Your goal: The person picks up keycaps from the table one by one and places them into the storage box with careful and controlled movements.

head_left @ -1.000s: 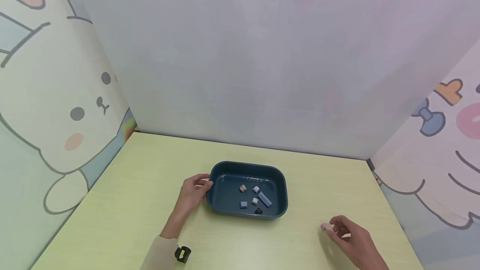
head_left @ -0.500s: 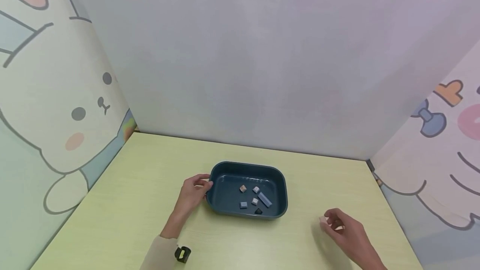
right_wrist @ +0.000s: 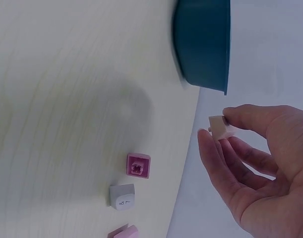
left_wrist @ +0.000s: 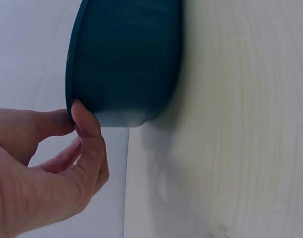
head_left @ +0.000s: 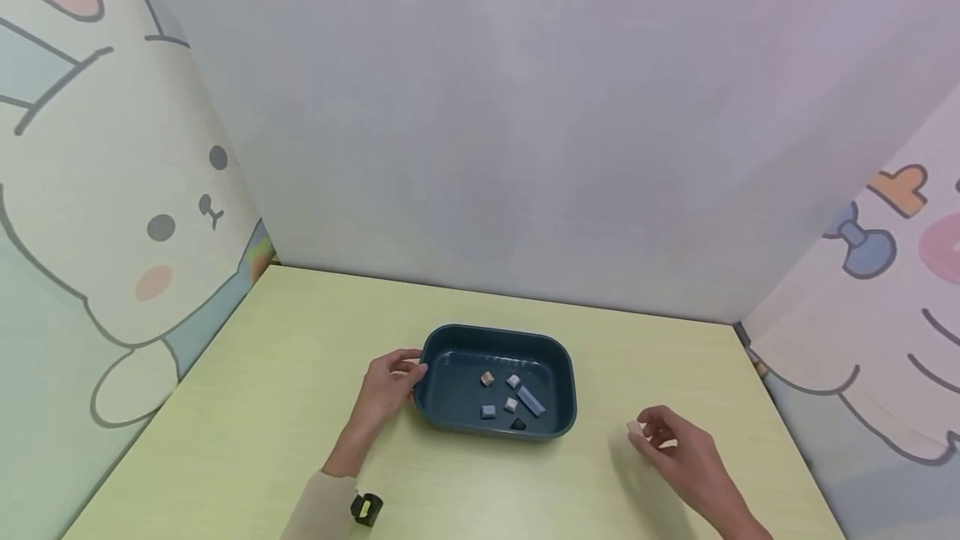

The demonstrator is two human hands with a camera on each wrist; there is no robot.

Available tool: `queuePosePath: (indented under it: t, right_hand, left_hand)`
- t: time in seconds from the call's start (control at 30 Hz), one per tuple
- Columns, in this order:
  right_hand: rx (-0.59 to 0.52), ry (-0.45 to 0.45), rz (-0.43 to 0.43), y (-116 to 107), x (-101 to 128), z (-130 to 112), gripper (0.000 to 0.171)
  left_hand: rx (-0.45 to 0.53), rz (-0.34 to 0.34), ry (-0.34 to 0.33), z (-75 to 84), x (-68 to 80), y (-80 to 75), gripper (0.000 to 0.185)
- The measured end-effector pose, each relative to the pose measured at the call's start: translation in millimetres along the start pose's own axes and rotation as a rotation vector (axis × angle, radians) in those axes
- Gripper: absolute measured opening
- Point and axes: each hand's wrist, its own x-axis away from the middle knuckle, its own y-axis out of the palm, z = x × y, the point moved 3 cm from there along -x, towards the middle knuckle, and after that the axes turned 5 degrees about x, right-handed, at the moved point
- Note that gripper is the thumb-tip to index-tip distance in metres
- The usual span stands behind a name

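My left hand point(head_left: 384, 394) pinches the left rim of a dark teal tray point(head_left: 498, 433), thumb on one side of the wall and a finger on the other in the left wrist view. Keycaps lie in the tray: a long blue one point(head_left: 531, 401), a small blue one point(head_left: 488, 412), a black one point(head_left: 518, 423), a tan one point(head_left: 487, 378) and two whitish ones. To the tray's right, my right hand point(head_left: 682, 457) pinches a pale keycap point(right_wrist: 219, 127) between thumb and fingertips, held above the table.
The right wrist view shows a magenta keycap point(right_wrist: 138, 165) lying stem up, a grey-white keycap point(right_wrist: 123, 197) marked 7, and part of a pink keycap point(right_wrist: 127, 232) on the table. A black band point(head_left: 366, 509) sits by my left sleeve. Walls enclose the table point(head_left: 337, 307) behind and at both sides.
My right hand has moved left and slightly away from me with the pale keycap, toward the tray. My left hand and the tray stay in place.
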Motion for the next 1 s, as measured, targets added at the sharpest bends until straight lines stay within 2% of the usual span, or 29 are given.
queuePosePath:
  t: [0.43, 1.0]
  right_hand:
    - [-0.018, 0.023, -0.04, -2.8, -8.8, -12.0, 0.021]
    - [-0.045, -0.097, 0.006, -2.6, -22.4, -24.4, 0.021]
  left_hand:
    - [-0.003, 0.001, 0.015, -2.4, -2.0, 0.1, 0.029]
    - [0.024, -0.007, 0.009, -1.6, 0.4, -0.8, 0.033]
